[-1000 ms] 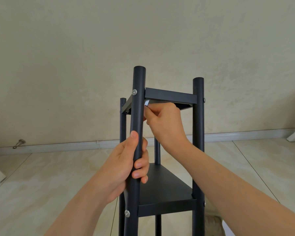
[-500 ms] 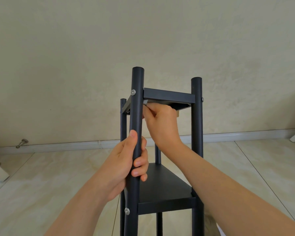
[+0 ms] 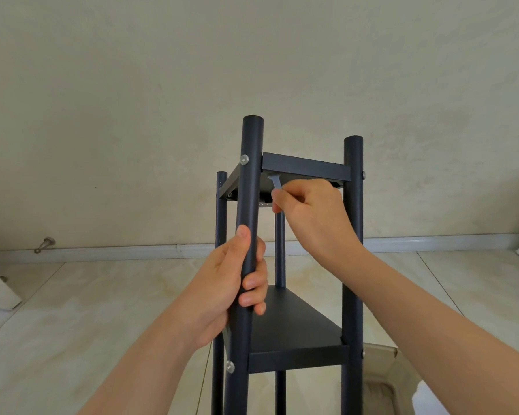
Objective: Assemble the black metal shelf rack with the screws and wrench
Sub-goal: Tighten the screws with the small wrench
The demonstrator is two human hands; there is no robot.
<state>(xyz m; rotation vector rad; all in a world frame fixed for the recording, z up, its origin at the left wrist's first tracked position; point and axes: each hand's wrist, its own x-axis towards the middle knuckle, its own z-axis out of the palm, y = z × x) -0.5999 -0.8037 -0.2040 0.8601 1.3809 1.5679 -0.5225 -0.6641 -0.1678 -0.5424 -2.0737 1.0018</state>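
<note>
Rack (image 3: 294,333) upright; left hand (image 3: 237,283) wraps the near post (image 3: 249,205), right hand (image 3: 309,205) pinches the wrench (image 3: 275,183) under the top shelf (image 3: 304,167).

Four posts (image 3: 353,235) are standing, carrying two shelves (image 3: 294,327). At least four screws (image 3: 244,159) are showing. Two hands are working, a left hand (image 3: 222,283) and a right hand (image 3: 309,211). One wrench (image 3: 276,184) and one doorstop (image 3: 44,245) are showing.
</note>
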